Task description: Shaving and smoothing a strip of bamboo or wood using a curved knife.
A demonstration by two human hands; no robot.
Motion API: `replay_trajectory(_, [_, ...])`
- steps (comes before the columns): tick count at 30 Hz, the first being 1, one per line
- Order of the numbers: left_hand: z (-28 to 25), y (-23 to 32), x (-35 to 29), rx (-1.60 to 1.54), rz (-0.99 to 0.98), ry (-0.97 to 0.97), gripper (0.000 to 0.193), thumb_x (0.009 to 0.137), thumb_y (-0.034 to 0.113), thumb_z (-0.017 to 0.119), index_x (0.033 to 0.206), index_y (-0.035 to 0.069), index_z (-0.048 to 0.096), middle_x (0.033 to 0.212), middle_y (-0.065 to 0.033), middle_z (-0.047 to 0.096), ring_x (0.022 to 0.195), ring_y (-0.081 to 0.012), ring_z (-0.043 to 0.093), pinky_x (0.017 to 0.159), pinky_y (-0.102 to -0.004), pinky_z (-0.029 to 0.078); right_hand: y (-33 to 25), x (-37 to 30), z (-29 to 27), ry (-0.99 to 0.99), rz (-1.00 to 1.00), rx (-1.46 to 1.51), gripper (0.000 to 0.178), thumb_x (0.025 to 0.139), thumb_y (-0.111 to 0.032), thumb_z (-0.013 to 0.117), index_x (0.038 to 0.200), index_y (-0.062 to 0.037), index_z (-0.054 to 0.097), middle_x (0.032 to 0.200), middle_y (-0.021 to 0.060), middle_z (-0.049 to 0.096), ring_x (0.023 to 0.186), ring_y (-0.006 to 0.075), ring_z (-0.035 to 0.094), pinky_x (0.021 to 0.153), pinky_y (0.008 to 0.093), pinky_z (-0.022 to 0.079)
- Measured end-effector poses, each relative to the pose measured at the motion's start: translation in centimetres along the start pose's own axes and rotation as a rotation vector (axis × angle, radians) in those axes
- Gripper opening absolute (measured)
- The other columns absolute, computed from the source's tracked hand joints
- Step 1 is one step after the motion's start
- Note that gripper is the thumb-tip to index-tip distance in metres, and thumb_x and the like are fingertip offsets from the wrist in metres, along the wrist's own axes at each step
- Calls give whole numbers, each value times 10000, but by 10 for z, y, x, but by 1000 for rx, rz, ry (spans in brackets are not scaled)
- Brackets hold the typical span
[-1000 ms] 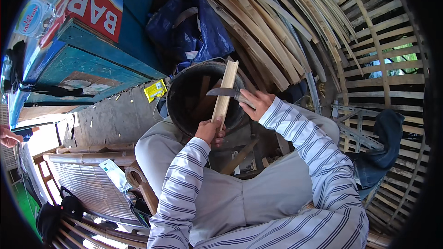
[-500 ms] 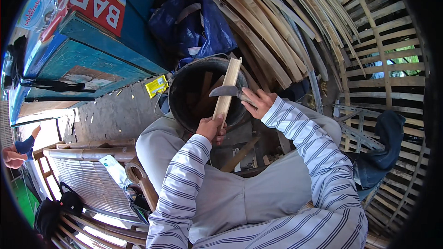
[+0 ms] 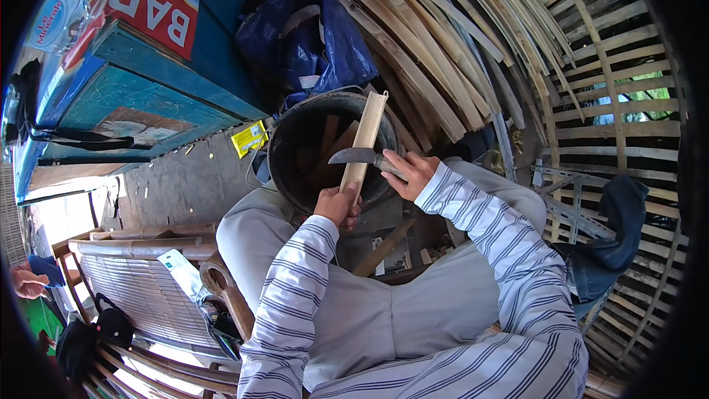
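My left hand (image 3: 339, 205) is closed round the lower end of a pale bamboo strip (image 3: 367, 127), which slants up and away over a dark bucket (image 3: 284, 166). In my right hand (image 3: 410, 173) is the handle of a knife (image 3: 353, 156) with a curved, dark blade. The blade lies across the strip a little above my left hand, its tip pointing left. Several pieces of wood (image 3: 330, 137) stand inside the bucket, partly hidden in shadow.
Long bamboo strips (image 3: 436, 52) are stacked beyond the bucket to the right, by a slatted wall (image 3: 591, 89). A blue bag (image 3: 314, 44) and a teal cabinet (image 3: 140, 96) stand at the far left. A yellow packet (image 3: 249, 139) lies left of the bucket; a bamboo bench (image 3: 140, 281) is nearer.
My right hand has drawn the knife slightly down the strip toward my left hand. The strip stays nearly in place. At the far left another person's hand has shifted lower.
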State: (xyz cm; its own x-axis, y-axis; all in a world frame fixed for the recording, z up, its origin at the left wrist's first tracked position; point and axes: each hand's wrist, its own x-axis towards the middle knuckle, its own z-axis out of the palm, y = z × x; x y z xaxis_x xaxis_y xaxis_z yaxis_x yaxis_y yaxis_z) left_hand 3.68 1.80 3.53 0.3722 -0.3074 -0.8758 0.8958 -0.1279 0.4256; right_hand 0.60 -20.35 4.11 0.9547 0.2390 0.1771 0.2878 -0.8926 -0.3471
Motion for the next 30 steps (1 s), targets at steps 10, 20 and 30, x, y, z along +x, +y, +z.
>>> replay_trajectory(10, [0, 3, -5, 29, -7, 22, 353, 975, 326, 501, 836, 2, 525, 544, -49, 458, 375, -146, 416, 381, -323, 379, 56, 41, -16, 101, 680, 59, 449, 868, -381, 613, 1189, -67, 630, 1036, 225, 666, 978, 403, 622, 890, 446, 488])
replay_trajectory(20, [6, 4, 6, 19, -5, -38, 358, 982, 333, 487, 857, -1, 525, 557, -47, 480, 387, -144, 438, 378, -313, 387, 16, 18, -19, 75, 659, 334, 477, 804, -426, 709, 1030, -6, 680, 890, 200, 694, 854, 362, 670, 783, 391, 532])
replay_trajectory(30, [4, -7, 23, 173, 145, 20, 370, 988, 312, 468, 822, -7, 553, 551, -56, 502, 390, -151, 467, 372, -329, 402, -58, -34, -70, -115, 405, 123, 418, 823, -283, 706, 1117, -5, 604, 887, 208, 678, 834, 384, 658, 725, 415, 532])
